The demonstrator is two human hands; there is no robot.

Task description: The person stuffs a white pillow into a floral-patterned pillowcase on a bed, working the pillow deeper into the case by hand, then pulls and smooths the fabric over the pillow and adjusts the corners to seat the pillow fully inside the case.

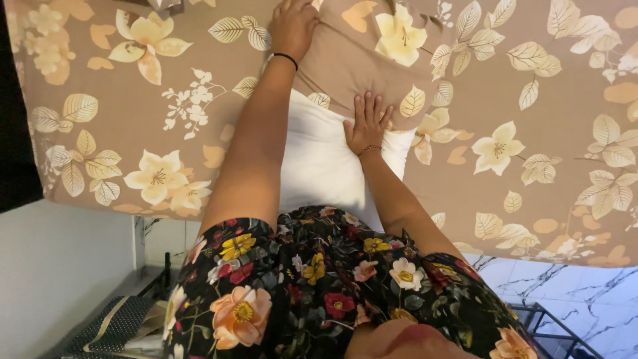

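- Lying across the middle of the view, the white pillow [319, 159] rested on the bed. Its 12 o'clock end sat inside a tan floral pillowcase [345, 63]; its 6 o'clock end was bare and reached the person's body.
- The right hand [367, 123] lay flat, palm down, where the edge of the pillowcase met the pillow. Its fingers [372, 106] were spread and pointed to 12 o'clock, pinching nothing.
- The left hand [292, 26] was at 11 o'clock from the right hand, on the far end of the pillowcase. Its fingers were curled down into the fabric in what read as a closed grip; the fingertips were hidden.
- Judged step: drawing the pillowcase over the pillow, about half complete.
- A further move would call for a firm left-hand hold at 12 o'clock, while the right hand pressed the filling toward it and kept the open edge from bunching.
- A black band [284, 60] circled the left wrist; a thin bracelet [370, 150] circled the right.
- A matching floral bedsheet [531, 133] covered the bed from 9 o'clock to 3 o'clock.
- A dark flowered dress [319, 279] filled 6 o'clock, with a marbled floor [571, 292] at 4 o'clock.
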